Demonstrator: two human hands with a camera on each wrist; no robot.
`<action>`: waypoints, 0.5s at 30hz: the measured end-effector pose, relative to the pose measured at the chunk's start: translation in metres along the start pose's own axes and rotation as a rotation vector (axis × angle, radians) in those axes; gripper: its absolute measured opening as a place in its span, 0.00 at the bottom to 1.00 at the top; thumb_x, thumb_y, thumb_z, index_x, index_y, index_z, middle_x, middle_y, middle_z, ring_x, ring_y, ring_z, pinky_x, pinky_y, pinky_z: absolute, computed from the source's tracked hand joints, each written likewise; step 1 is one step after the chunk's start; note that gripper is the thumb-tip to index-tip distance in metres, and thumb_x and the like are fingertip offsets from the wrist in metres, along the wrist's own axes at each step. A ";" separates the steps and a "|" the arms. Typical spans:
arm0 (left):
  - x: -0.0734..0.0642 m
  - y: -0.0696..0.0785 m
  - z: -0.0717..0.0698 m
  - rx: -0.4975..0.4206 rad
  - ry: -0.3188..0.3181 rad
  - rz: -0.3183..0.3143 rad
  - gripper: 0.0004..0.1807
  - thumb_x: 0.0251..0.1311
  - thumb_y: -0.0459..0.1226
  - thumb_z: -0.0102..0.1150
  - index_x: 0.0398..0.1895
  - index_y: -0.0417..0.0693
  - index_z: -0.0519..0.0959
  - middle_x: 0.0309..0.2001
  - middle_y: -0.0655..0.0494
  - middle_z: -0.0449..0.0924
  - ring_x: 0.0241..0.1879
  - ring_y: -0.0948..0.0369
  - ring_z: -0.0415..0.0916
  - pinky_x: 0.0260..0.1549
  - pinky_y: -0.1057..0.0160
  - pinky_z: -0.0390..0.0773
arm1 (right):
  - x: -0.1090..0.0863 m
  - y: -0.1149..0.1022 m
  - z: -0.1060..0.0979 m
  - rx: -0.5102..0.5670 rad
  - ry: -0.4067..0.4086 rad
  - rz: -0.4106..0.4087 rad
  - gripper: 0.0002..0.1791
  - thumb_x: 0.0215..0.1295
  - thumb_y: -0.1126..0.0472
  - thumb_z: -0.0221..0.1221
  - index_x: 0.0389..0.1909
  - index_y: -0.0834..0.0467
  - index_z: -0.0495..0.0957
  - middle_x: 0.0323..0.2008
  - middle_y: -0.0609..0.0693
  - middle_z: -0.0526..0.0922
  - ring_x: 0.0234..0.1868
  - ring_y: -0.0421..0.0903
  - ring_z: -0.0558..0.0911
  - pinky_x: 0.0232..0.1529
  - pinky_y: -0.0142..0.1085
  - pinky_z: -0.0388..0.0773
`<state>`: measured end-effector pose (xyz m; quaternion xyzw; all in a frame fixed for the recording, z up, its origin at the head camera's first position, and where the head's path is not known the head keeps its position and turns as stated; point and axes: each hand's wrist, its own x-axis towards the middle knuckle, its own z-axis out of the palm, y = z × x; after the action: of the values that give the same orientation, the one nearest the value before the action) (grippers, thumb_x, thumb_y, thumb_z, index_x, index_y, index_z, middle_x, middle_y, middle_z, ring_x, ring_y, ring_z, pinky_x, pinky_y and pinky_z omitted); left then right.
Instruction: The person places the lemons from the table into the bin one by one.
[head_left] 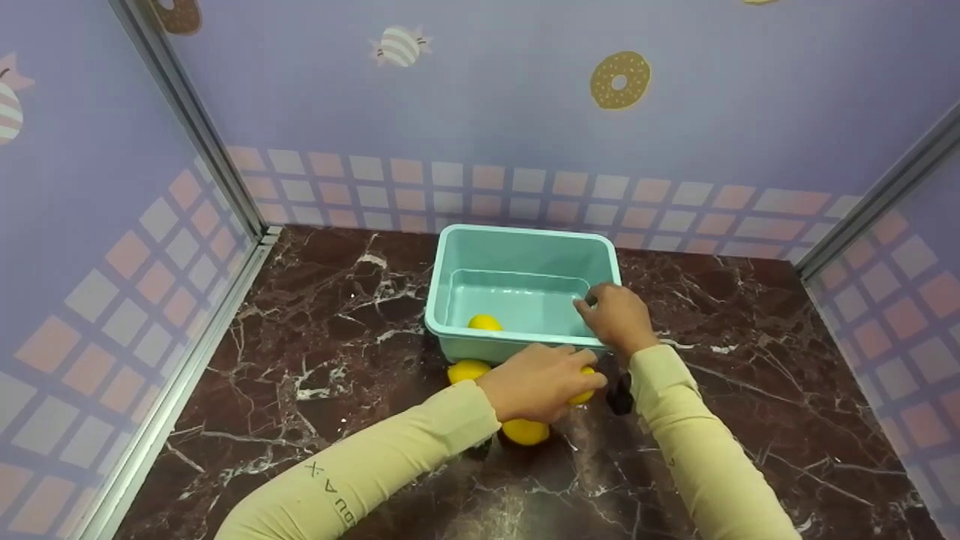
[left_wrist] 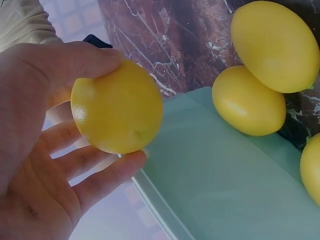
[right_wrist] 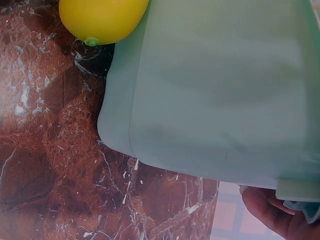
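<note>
My left hand (head_left: 536, 381) pinches a yellow lemon (left_wrist: 117, 107) between thumb and fingers, just outside the front wall of a pale teal plastic basin (head_left: 525, 337). In the left wrist view, the held lemon is raised near the basin's rim. My right hand (head_left: 619, 319) grips the basin's rim at its right side; its fingers (right_wrist: 265, 207) show beside the rim in the right wrist view. One lemon (head_left: 485, 322) lies inside the basin. Outside, a lemon (head_left: 466, 372) sits against the front wall and another lemon (head_left: 525, 431) lies nearer, partly covered by my left hand.
The basin stands on a dark red marbled tabletop (head_left: 337, 322). Behind it rises a lilac wall (head_left: 495, 112) with a checked band. Side panels (head_left: 97, 225) with metal edges bound the surface. A small dark item (head_left: 619, 395) shows beneath my right wrist.
</note>
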<state>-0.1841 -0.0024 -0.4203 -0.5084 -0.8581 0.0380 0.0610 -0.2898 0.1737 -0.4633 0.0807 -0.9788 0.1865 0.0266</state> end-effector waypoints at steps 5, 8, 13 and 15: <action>0.001 -0.002 -0.004 -0.017 0.013 0.003 0.16 0.58 0.45 0.62 0.51 0.61 0.76 0.44 0.60 0.75 0.39 0.61 0.76 0.34 0.63 0.80 | 0.000 0.001 0.000 -0.004 -0.007 -0.014 0.21 0.67 0.48 0.56 0.38 0.63 0.84 0.39 0.60 0.86 0.39 0.59 0.83 0.42 0.54 0.77; 0.002 -0.002 -0.007 -0.013 0.010 0.004 0.15 0.62 0.45 0.57 0.52 0.61 0.75 0.46 0.60 0.75 0.40 0.60 0.76 0.35 0.62 0.80 | -0.001 0.002 0.000 -0.007 -0.004 -0.024 0.21 0.67 0.48 0.56 0.38 0.63 0.84 0.39 0.61 0.86 0.39 0.59 0.83 0.43 0.55 0.78; 0.002 -0.004 -0.010 0.008 -0.006 -0.007 0.17 0.63 0.45 0.56 0.55 0.62 0.74 0.50 0.59 0.76 0.41 0.60 0.77 0.33 0.61 0.81 | 0.000 0.002 0.000 -0.017 0.012 -0.031 0.21 0.66 0.48 0.56 0.37 0.63 0.84 0.39 0.61 0.86 0.39 0.60 0.83 0.43 0.55 0.77; 0.003 -0.005 -0.011 0.012 -0.006 -0.014 0.19 0.61 0.45 0.58 0.56 0.62 0.75 0.51 0.59 0.76 0.41 0.60 0.77 0.32 0.61 0.81 | 0.000 0.002 0.000 -0.023 0.016 -0.033 0.21 0.66 0.48 0.56 0.37 0.63 0.83 0.38 0.61 0.86 0.39 0.60 0.83 0.43 0.55 0.77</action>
<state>-0.1882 -0.0025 -0.4086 -0.5017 -0.8617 0.0441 0.0618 -0.2900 0.1750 -0.4642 0.0951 -0.9791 0.1755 0.0384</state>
